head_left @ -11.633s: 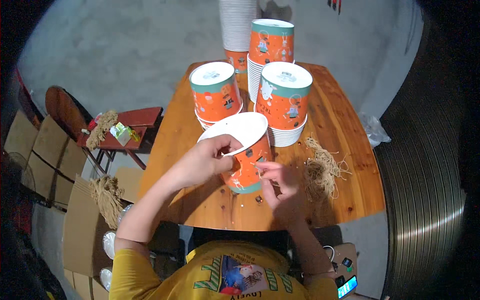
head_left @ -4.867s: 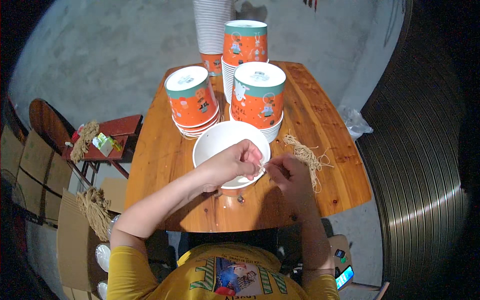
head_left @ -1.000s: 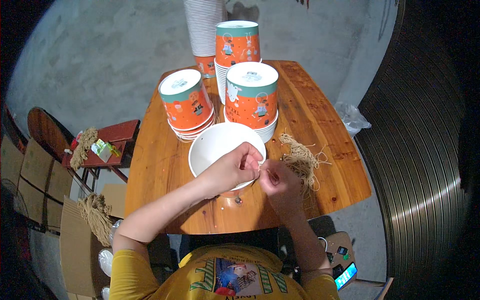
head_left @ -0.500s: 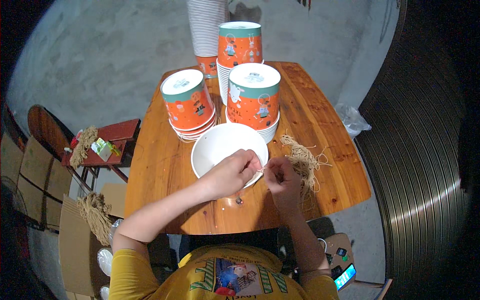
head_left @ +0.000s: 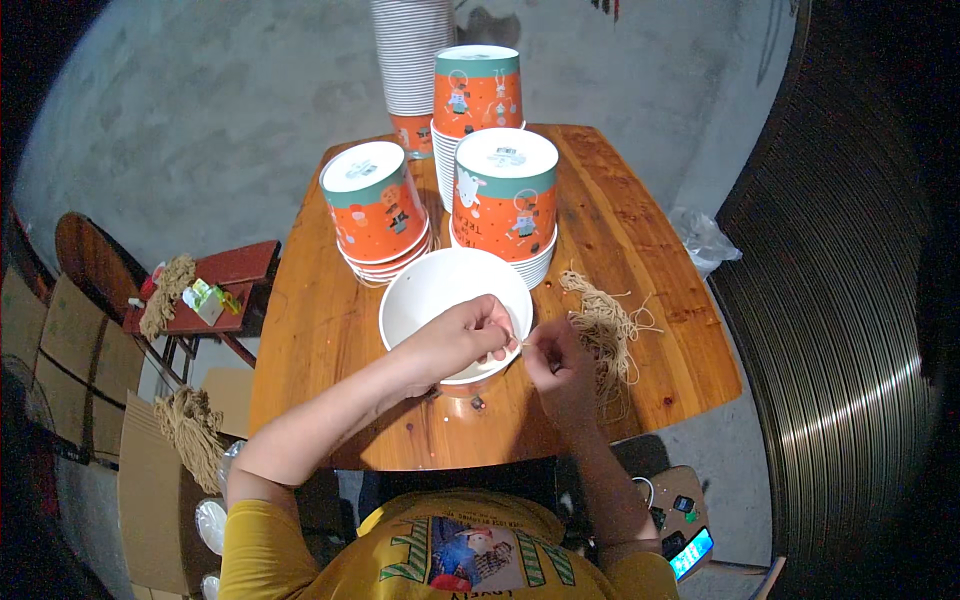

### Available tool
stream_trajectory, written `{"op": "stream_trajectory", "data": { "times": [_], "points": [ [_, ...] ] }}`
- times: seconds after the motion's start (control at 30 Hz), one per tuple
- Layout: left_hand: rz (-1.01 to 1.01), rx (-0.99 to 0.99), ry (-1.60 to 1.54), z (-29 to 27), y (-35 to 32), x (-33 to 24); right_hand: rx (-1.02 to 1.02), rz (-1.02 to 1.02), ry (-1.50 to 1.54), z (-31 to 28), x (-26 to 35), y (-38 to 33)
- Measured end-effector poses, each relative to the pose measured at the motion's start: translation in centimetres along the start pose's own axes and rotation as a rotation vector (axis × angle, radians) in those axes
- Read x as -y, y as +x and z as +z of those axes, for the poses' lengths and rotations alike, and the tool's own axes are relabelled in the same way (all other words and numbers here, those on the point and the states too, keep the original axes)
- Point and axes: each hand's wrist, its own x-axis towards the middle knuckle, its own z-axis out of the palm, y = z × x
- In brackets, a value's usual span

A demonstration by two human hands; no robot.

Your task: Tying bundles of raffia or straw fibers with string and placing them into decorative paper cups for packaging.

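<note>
A paper bucket (head_left: 425, 292), white inside, stands upright with its mouth facing up near the front middle of the table. My left hand (head_left: 450, 345) reaches over its near rim, fingers pinched at the inner right side. Just outside that same side, my right hand (head_left: 560, 365) is also closed in a pinch. Between the two sets of fingertips a thin beige cord is faintly visible at the bucket's wall; whether it passes through a hole I cannot tell. A loose heap of beige cords (head_left: 612, 335) lies right beside my right hand.
Upside-down stacks of orange and green paper buckets (head_left: 506, 205) stand behind on the wooden table (head_left: 660, 300), with a tall white stack (head_left: 413, 60) at the back. On the left, a red bench (head_left: 235, 265) holds more cord. A lit phone (head_left: 691, 553) lies low on the right.
My left hand's fingers have shifted slightly, staying at the bucket's inner right side. My right hand has moved a little left and down. The cord between them shows less.
</note>
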Motion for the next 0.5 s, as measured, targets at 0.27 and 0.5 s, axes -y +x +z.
{"op": "stream_trajectory", "data": {
  "times": [0.27, 0.5],
  "points": [
    [0.133, -0.032, 0.297, 0.4, -0.6, 0.0, -0.006, 0.018, 0.048, 0.2, -0.3, -0.1],
    [0.165, -0.139, 0.533, 0.8, -1.2, -0.4, -0.008, 0.025, 0.052, 0.2, -0.6, -0.7]
  ]
}}
